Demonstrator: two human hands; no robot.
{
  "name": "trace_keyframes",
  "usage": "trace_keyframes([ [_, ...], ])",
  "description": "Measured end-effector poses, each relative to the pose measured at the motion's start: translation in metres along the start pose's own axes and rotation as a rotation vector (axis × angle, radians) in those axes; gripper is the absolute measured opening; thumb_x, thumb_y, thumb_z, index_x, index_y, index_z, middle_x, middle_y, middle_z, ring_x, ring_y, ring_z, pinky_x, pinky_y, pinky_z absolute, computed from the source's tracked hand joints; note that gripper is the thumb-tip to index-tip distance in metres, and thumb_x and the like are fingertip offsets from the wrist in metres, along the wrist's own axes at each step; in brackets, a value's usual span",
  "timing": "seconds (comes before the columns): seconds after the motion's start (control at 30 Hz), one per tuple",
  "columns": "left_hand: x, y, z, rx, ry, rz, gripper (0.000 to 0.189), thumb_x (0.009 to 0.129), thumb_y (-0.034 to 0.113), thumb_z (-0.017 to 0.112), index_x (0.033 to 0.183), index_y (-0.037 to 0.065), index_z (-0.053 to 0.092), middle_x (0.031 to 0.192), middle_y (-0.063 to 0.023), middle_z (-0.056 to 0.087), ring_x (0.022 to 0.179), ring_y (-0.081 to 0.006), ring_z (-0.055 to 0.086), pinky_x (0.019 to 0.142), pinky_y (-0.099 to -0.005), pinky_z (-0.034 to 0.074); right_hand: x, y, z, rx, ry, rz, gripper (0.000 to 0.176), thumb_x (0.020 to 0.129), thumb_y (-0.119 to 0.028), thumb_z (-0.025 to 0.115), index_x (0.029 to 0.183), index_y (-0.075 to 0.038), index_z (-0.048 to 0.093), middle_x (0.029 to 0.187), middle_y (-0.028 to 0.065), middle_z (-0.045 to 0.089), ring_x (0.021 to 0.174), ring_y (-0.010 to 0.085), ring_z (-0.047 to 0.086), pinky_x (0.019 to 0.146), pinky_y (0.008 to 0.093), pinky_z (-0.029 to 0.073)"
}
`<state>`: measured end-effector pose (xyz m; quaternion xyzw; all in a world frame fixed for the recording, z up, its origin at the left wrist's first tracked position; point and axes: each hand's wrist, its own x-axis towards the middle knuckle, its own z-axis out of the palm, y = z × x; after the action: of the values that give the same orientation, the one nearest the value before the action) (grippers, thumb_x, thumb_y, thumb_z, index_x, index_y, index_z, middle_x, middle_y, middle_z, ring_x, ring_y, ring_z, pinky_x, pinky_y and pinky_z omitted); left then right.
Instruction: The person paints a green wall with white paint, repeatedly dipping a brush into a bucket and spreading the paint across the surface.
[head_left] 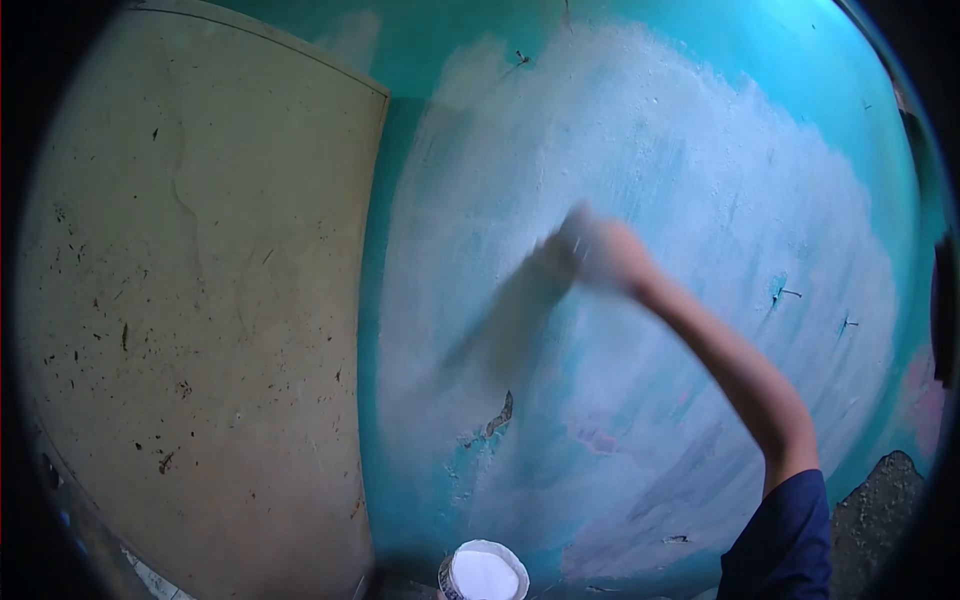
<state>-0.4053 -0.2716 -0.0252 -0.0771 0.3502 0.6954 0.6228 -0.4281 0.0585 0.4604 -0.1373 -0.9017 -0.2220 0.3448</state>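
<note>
My right hand is raised against the turquoise wall, near its middle. Motion smears the fingers, and a greyish blur at their tips hides whatever they may hold. A broad patch of thin white paint covers much of the wall around the hand, streaky with turquoise showing through. Below and to the left of the hand falls its dark shadow. At the bottom of the view stands a bucket with white paint inside. My left hand is out of view.
A beige, scuffed panel fills the left side. Nails stick out of the wall at right and near the top. Bare plaster shows in a chipped hole. Rough grey material is exposed at lower right.
</note>
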Motion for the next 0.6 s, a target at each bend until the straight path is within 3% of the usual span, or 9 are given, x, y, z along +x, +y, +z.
trace_keyframes([
  [0.07,0.004,-0.006,-0.005,-0.036,0.039,0.023,0.026,0.085,0.029,0.064,0.103,0.01,0.065,0.08,-0.0022,0.063,0.061,-0.0128,0.056,0.048,-0.0277,0.047,0.03,0.011,-0.058,0.009,0.161,0.116,0.027,0.079,-0.028,0.066,0.079,-0.001,0.069,0.079,0.0244,0.065,0.074,0.0402,0.065,0.068,0.0465,0.051],
  [0.13,0.013,-0.013,-0.015,-0.074,0.074,0.045,0.027,0.085,0.028,0.065,0.105,0.009,0.065,0.082,-0.0029,0.064,0.062,-0.0137,0.057,0.048,-0.0279,0.048,0.054,0.023,-0.078,-0.047,0.462,-0.003,0.018,0.083,-0.022,0.064,0.087,-0.006,0.071,0.084,0.0203,0.068,0.077,0.0365,0.065,0.069,0.044,0.053],
  [0.23,0.005,-0.011,-0.018,0.002,-0.039,0.034,0.034,0.084,0.028,0.065,0.11,0.006,0.063,0.086,-0.0057,0.065,0.066,-0.0169,0.06,0.05,-0.0295,0.051,0.039,0.014,-0.068,-0.359,0.547,-0.172,0.019,0.083,-0.013,0.061,0.1,-0.013,0.07,0.092,0.0127,0.068,0.082,0.0301,0.065,0.07,0.0402,0.054],
  [0.27,-0.013,-0.001,-0.002,0.025,0.016,0.039,0.036,0.085,0.028,0.065,0.113,0.005,0.062,0.088,-0.007,0.065,0.068,-0.0182,0.062,0.05,-0.0303,0.051,0.019,0.002,-0.049,-0.458,0.449,-0.132,0.032,0.08,-0.007,0.06,0.11,-0.016,0.066,0.096,0.0083,0.065,0.086,0.0255,0.062,0.07,0.0359,0.055],
  [0.33,-0.025,0.002,0.006,0.043,0.075,0.039,0.039,0.085,0.028,0.064,0.116,0.004,0.061,0.09,-0.0083,0.066,0.07,-0.0196,0.063,0.05,-0.031,0.052,-0.031,-0.011,0.008,-0.533,0.448,-0.404,0.033,0.077,-0.008,0.061,0.11,-0.004,0.063,0.096,0.0105,0.062,0.084,0.0244,0.062,0.067,0.0336,0.055],
  [0.37,-0.022,0.002,0.002,0.056,0.062,0.062,0.041,0.085,0.029,0.064,0.117,0.004,0.06,0.092,-0.0094,0.066,0.07,-0.0206,0.063,0.051,-0.0318,0.053,-0.062,-0.02,0.042,-0.566,0.296,-0.457,0.039,0.074,-0.009,0.061,0.112,-0.001,0.062,0.098,0.0098,0.061,0.082,0.0226,0.061,0.067,0.0313,0.054],
  [0.47,-0.03,0.004,0.0,0.019,0.069,0.064,0.045,0.085,0.031,0.064,0.12,0.002,0.058,0.095,-0.0112,0.066,0.068,-0.0222,0.064,0.051,-0.0328,0.054,-0.158,-0.065,0.109,-0.413,0.235,-0.547,0.043,0.07,-0.012,0.062,0.111,0.001,0.064,0.092,0.006,0.057,0.076,0.0181,0.057,0.056,0.0261,0.051],
  [0.53,-0.024,-0.004,-0.013,-0.031,0.087,0.043,0.047,0.085,0.033,0.064,0.12,0.002,0.058,0.096,-0.0119,0.066,0.066,-0.0227,0.064,0.051,-0.033,0.054,-0.194,-0.09,0.123,-0.215,0.04,-0.4,0.042,0.073,-0.009,0.06,0.113,0.002,0.061,0.093,0.0057,0.058,0.08,0.0202,0.058,0.057,0.0277,0.051],
  [0.6,0.008,-0.024,-0.05,0.06,-0.053,0.051,0.048,0.085,0.035,0.064,0.12,0.002,0.058,0.097,-0.0125,0.065,0.063,-0.0236,0.063,0.052,-0.0353,0.055,-0.203,-0.083,0.132,-0.055,-0.037,-0.346,0.044,0.072,-0.011,0.065,0.115,-0.003,0.061,0.095,0.0068,0.059,0.083,0.0241,0.059,0.062,0.0336,0.053],
])
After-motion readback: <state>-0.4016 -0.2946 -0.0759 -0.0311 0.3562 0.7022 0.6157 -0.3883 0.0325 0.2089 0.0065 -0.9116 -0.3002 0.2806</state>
